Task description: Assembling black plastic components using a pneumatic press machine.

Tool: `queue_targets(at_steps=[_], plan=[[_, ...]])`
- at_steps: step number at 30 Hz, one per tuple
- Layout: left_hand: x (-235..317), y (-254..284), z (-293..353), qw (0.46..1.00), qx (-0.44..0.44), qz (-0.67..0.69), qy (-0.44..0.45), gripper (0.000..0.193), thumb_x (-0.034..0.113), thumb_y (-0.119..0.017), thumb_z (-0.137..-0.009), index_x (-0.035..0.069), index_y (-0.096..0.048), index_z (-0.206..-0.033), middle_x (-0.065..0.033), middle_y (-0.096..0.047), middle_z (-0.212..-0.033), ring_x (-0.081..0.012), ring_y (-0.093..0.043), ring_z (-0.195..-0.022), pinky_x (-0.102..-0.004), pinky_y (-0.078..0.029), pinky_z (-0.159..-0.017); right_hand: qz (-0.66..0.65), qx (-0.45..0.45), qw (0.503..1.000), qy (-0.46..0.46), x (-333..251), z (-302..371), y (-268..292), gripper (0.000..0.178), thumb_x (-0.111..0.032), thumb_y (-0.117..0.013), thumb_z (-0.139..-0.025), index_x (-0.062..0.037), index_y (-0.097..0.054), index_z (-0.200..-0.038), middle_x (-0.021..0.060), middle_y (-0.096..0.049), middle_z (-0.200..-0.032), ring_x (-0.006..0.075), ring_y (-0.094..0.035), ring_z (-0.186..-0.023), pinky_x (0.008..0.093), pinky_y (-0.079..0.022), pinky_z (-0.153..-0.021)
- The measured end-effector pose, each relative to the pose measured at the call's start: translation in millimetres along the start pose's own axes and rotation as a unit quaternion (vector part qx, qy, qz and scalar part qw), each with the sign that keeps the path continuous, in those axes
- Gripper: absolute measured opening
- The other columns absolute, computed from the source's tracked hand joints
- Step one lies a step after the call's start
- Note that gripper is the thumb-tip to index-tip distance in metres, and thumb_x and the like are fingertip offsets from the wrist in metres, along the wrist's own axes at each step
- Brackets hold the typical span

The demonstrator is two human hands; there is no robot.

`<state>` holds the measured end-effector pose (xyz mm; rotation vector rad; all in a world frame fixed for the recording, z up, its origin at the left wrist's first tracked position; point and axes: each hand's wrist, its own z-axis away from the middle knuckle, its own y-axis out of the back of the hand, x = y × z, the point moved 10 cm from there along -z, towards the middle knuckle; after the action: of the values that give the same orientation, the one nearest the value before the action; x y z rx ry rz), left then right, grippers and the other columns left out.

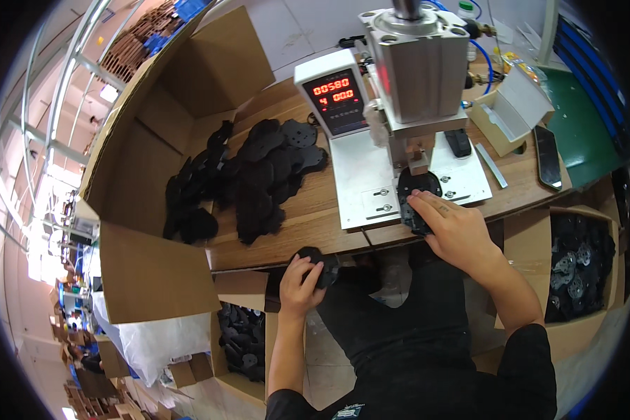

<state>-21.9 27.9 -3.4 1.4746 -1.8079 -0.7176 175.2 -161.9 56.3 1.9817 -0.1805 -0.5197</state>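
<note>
Black shirt (427,388) that had short sleeves (533,364), pale-and-green print (348,412) that marked its near edge, trousers (392,322) that were equally dark, hands (458,234) that were bare

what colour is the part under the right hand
The part under the right hand is black, seen best in the head view.
</note>
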Motion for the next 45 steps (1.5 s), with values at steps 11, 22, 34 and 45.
queue_targets(at_steps=[11,22,34,45], plan=[[13,61,-20,0.961,0.078,0.207,0.164,0.023,-0.006,-0.076,-0.072,-0.003,-0.067,-0.092,-0.0218,-0.074,-0.098,-0.0346,-0.074,-0.088,-0.0385,-0.059,-0.084,0.002,0.002,1.0,-0.009,2,0,-4,0.05,-0.006,-0.076,-0.073,-0.0087,-0.058,-0.12,0.0057,-0.061,-0.14,0.0217,-0.062,-0.126,0.0343,-0.057,-0.089],[104,12,-102,0.932,-0.044,0.237,-0.27,0.014,-0.001,-0.069,-0.083,-0.005,-0.065,-0.096,-0.0242,-0.071,-0.116,-0.0379,-0.07,-0.112,-0.0504,-0.056,-0.098,-0.267,0.11,0.946,-0.147,55,18,48,0.03,-0.003,-0.069,-0.073,-0.0015,-0.066,-0.102,0.0152,-0.073,-0.094,0.0339,-0.072,-0.092,0.0371,-0.056,-0.078],[91,-80,-160,0.945,0.022,0.222,-0.238,0.013,-0.001,-0.07,-0.084,-0.002,-0.067,-0.097,-0.016,-0.071,-0.119,-0.0338,-0.069,-0.114,-0.0477,-0.057,-0.099,0.064,0.321,0.811,-0.485,244,389,123,0.03,0.004,-0.056,-0.085,-0.0009,-0.062,-0.113,0.0137,-0.07,-0.105,0.0231,-0.066,-0.099,0.0319,-0.049,-0.094],[92,-78,-162,0.952,-0.007,0.221,-0.212,0.025,-0.009,-0.071,-0.074,-0.001,-0.069,-0.098,-0.0145,-0.073,-0.115,-0.0314,-0.071,-0.111,-0.045,-0.058,-0.099,0.069,0.215,0.845,-0.485,270,389,76,0.05,-0.01,-0.069,-0.087,-0.0042,-0.058,-0.135,0.0165,-0.061,-0.135,0.032,-0.057,-0.126,0.0405,-0.046,-0.104]])
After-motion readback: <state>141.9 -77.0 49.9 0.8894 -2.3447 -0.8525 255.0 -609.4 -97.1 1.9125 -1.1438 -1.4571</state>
